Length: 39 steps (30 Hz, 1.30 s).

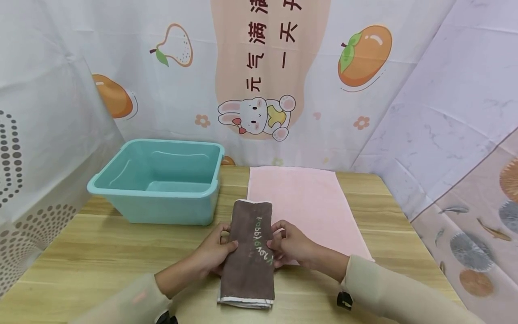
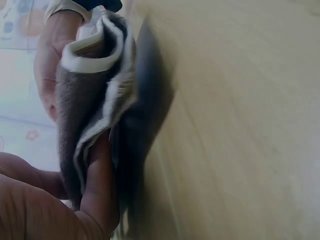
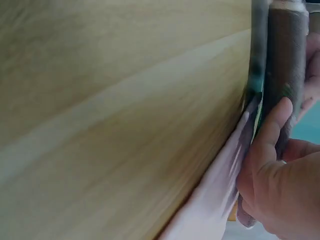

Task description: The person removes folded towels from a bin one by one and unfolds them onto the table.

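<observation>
A folded brown towel (image 1: 247, 270) with white edges and embroidered-looking lettering is held in front of me, long side pointing away. My left hand (image 1: 212, 249) grips its left edge, thumb on top and fingers underneath. On the opposite edge my right hand (image 1: 293, 243) pinches it near the lettering. The left wrist view shows the folded layers of the towel (image 2: 80, 95) end-on, raised over the table, with a finger of the left hand (image 2: 30, 205) under them. In the right wrist view, the thumb of the right hand (image 3: 285, 190) presses the towel's face.
A pink towel (image 1: 299, 193) lies spread flat on the wooden table (image 1: 162, 247), partly behind the brown one and the right hand. A teal plastic basin (image 1: 170, 207) stands at the back left. Patterned curtains (image 1: 182, 90) hang around the table's back and sides.
</observation>
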{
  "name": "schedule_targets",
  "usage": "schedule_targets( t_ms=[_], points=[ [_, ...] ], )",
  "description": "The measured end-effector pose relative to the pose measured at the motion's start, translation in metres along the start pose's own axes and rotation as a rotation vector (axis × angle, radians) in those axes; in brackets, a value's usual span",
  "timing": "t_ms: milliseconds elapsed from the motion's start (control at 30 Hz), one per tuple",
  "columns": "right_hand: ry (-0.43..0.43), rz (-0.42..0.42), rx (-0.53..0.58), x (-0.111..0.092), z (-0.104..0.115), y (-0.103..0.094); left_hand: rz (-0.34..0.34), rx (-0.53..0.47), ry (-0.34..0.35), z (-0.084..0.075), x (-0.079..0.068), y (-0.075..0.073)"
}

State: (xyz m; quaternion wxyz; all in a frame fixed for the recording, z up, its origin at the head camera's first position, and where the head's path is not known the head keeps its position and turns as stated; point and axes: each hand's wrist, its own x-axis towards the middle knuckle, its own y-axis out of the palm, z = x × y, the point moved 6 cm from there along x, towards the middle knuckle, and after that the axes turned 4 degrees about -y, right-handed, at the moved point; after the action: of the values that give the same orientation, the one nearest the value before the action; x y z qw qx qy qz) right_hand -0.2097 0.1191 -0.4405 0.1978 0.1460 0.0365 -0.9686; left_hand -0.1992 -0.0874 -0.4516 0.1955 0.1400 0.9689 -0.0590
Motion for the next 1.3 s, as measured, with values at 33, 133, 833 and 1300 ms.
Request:
schedule_targets(
  t_ms=[33, 133, 833, 1300],
  points=[
    [0.001, 0.004, -0.004, 0.0, -0.001, 0.001, 0.0, 0.006, -0.003, 0.001, -0.001, -0.001],
    [0.006, 0.006, -0.032, 0.001, -0.003, 0.0, 0.003, 0.026, -0.047, 0.004, -0.002, -0.005],
    [-0.891, 0.215, -1.471, 0.027, 0.059, 0.053, 0.13, -0.001, -0.127, 0.01, -0.012, -0.022],
    [-0.935, 0.476, -1.63, 0.062, 0.055, 0.077, 0.171, -0.049, -0.158, 0.017, -0.014, -0.018]
  ],
)
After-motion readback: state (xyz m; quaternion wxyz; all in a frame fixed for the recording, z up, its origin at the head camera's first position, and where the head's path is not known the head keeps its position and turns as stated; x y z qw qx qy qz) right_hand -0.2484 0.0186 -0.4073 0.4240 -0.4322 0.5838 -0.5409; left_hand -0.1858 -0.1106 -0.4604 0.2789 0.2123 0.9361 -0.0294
